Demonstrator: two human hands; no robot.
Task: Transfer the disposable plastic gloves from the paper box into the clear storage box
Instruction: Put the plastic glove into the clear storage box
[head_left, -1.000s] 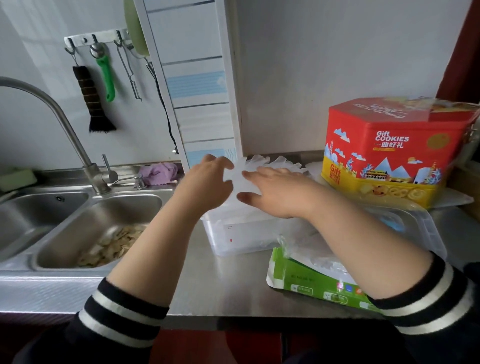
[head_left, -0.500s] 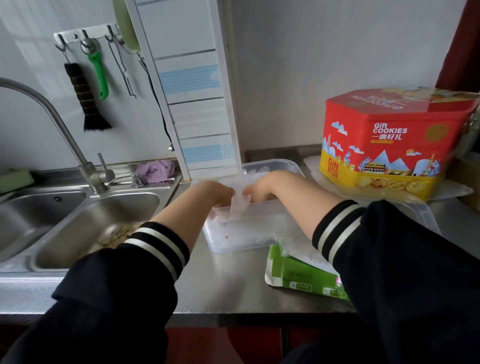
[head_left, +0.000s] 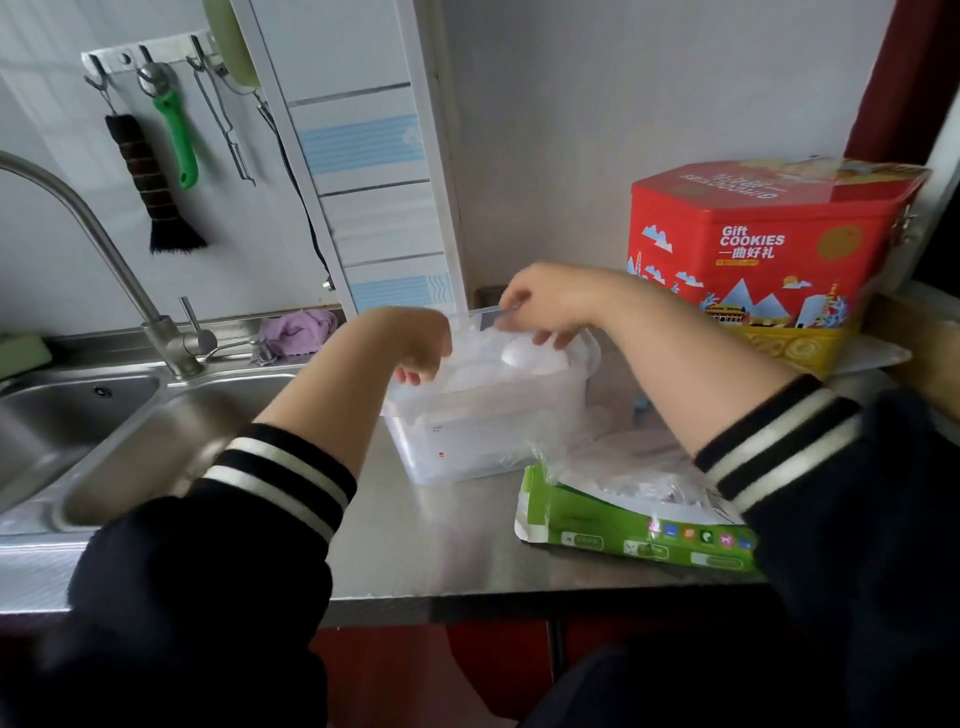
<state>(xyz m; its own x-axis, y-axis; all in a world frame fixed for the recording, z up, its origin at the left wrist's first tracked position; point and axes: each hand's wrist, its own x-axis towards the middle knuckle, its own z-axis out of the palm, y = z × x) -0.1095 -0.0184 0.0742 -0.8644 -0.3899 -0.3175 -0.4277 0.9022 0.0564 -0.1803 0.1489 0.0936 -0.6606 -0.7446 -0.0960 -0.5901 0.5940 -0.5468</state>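
One clear storage box (head_left: 467, 441) stands on the steel counter (head_left: 447, 540), and one green paper box (head_left: 623, 530) lies just beside it, at its near right corner. The person's two hands are over the storage box: the left hand (head_left: 415, 345) and the right hand (head_left: 545, 306) both press with curled fingers on the stack of plastic gloves (head_left: 498, 364) inside it. The film looks very light, soft and slippery, so probably it is best taken as a whole stack, by its edges. More gloves (head_left: 639, 478) stay in the paper box; their number cannot be counted.

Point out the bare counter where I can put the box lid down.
Free: the counter strip between the sink and the green paper box, in front of the clear box. Crowded: right of the clear box, toward the cookie tin.
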